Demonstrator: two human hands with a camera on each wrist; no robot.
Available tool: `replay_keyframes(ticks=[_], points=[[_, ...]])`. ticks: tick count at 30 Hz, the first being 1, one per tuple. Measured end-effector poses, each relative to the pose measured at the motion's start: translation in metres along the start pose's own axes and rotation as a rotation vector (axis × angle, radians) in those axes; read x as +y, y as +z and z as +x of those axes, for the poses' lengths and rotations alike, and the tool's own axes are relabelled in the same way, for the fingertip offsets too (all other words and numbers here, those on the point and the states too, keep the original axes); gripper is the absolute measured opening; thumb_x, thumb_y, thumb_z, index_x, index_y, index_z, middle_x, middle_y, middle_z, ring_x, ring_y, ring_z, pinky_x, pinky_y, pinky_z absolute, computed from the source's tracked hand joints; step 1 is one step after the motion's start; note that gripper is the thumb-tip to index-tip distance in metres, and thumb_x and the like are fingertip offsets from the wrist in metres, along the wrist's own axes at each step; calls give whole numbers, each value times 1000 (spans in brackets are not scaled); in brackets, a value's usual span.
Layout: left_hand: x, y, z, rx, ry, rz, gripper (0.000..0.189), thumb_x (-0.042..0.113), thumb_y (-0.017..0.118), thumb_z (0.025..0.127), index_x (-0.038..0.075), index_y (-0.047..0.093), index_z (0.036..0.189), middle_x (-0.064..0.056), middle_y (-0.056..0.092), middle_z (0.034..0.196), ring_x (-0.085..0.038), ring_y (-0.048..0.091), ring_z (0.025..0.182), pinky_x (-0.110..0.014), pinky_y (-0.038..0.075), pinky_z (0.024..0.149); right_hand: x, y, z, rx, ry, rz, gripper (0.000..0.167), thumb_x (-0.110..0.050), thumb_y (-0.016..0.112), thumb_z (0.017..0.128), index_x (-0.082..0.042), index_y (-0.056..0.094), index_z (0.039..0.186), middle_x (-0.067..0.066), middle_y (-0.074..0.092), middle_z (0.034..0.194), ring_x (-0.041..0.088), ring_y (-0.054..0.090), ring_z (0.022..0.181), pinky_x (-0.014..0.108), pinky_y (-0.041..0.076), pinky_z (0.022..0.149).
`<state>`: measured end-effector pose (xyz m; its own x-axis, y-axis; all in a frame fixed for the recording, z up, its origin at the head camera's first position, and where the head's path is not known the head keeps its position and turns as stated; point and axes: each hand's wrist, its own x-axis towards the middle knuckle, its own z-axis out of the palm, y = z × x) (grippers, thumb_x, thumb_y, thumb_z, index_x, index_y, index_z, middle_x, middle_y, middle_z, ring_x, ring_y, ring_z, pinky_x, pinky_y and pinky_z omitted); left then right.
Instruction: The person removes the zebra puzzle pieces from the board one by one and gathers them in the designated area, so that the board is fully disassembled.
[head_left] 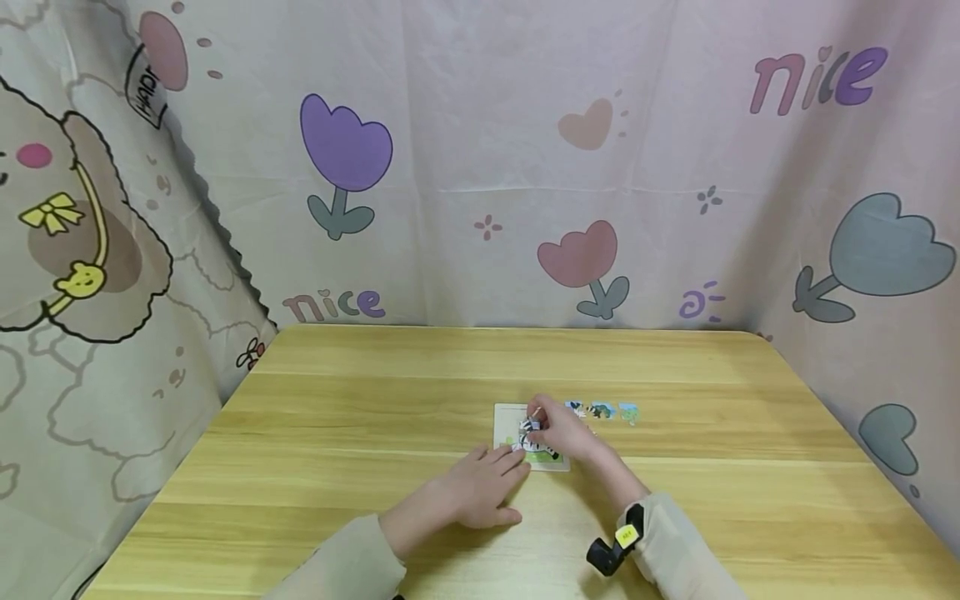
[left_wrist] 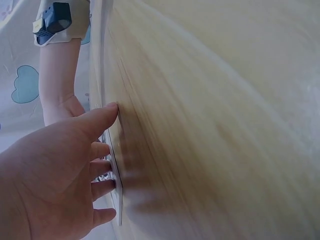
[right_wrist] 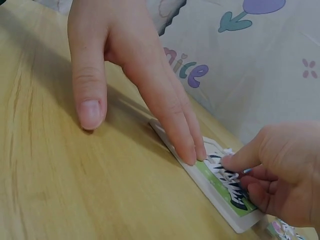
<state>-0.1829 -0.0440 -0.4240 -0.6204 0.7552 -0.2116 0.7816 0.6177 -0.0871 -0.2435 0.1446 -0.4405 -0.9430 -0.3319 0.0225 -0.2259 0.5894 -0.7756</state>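
Observation:
A small white-framed puzzle board with a zebra picture lies on the table. My left hand rests with straight fingers on its near left edge; in the left wrist view the fingertips of the left hand lie over the board's edge. With thumb and fingers my right hand pinches a puzzle piece over the zebra picture. The right wrist view shows the right hand's thumb against the zebra part, the fingers hiding much of the piece. Whether that piece is fully seated, I cannot tell.
Right of the board lie several loose puzzle pieces in a row, partly behind the right hand. The wooden table ends at a patterned curtain at the back. A black camera sits on the right wrist.

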Motion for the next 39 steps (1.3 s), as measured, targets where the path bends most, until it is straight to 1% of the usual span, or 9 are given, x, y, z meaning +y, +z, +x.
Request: replay_keyframes(ticks=[9, 14, 17, 22, 24, 26, 32, 35, 39], points=[[-1, 2, 0, 11, 2, -6, 70, 58, 42, 90, 15, 33, 144, -3, 26, 151, -21, 24, 137, -42, 26, 109, 7, 0, 0, 25, -40, 49, 21, 0, 64, 83, -4, 51, 99, 3, 53, 76, 15, 50, 68, 27, 43, 58], [-1, 3, 0, 10, 0, -19, 70, 58, 43, 90, 16, 33, 145, -3, 26, 151, -21, 24, 137, -42, 25, 109, 10, -1, 0, 35, -35, 107, 22, 1, 64, 82, -3, 52, 100, 4, 54, 78, 15, 51, 69, 28, 45, 61], [-1, 3, 0, 12, 0, -17, 70, 58, 43, 90, 16, 33, 145, -3, 26, 151, -21, 24, 137, -43, 25, 109, 10, -3, 0, 62, -5, 159, 23, 2, 65, 81, -2, 53, 100, 5, 55, 79, 16, 52, 71, 28, 47, 63], [-1, 3, 0, 16, 4, -7, 70, 59, 43, 90, 16, 33, 145, -4, 26, 150, -21, 25, 137, -42, 26, 109, 11, -16, -5, 91, 15, 257, 25, 3, 64, 81, 4, 51, 102, 8, 57, 81, 15, 52, 69, 23, 46, 56], [-1, 3, 0, 18, 5, -4, 70, 58, 43, 90, 16, 33, 144, -4, 27, 150, -21, 25, 136, -43, 26, 108, 15, -23, -7, 93, 12, 281, 26, 2, 64, 82, 6, 50, 104, 9, 57, 81, 16, 52, 67, 22, 45, 53], [-1, 3, 0, 20, 7, -4, 70, 58, 43, 90, 16, 33, 144, -4, 27, 150, -22, 25, 136, -43, 26, 108, 19, -31, -11, 107, 23, 297, 27, 2, 64, 81, 7, 51, 104, 9, 58, 80, 17, 53, 65, 23, 46, 52], [-1, 1, -1, 23, 8, -20, 69, 57, 44, 90, 15, 34, 144, -5, 27, 150, -22, 26, 136, -42, 26, 108, 39, -55, -21, 161, 42, 253, 29, 1, 67, 79, 8, 53, 103, 5, 60, 75, 13, 52, 63, 20, 42, 51], [-1, 0, -2, 25, 11, -35, 68, 56, 45, 90, 15, 35, 143, -6, 27, 150, -22, 27, 136, -43, 26, 108, 49, -67, -29, 161, 71, 228, 31, 0, 68, 79, 9, 54, 105, 4, 60, 75, 12, 49, 60, 20, 40, 49], [-1, -3, -5, 26, 8, -66, 67, 54, 46, 90, 14, 36, 143, -7, 28, 149, -23, 27, 136, -43, 26, 109, 61, -80, -41, 142, 92, 177, 31, -1, 67, 79, 9, 55, 107, 4, 60, 76, 13, 50, 61, 21, 41, 49]])
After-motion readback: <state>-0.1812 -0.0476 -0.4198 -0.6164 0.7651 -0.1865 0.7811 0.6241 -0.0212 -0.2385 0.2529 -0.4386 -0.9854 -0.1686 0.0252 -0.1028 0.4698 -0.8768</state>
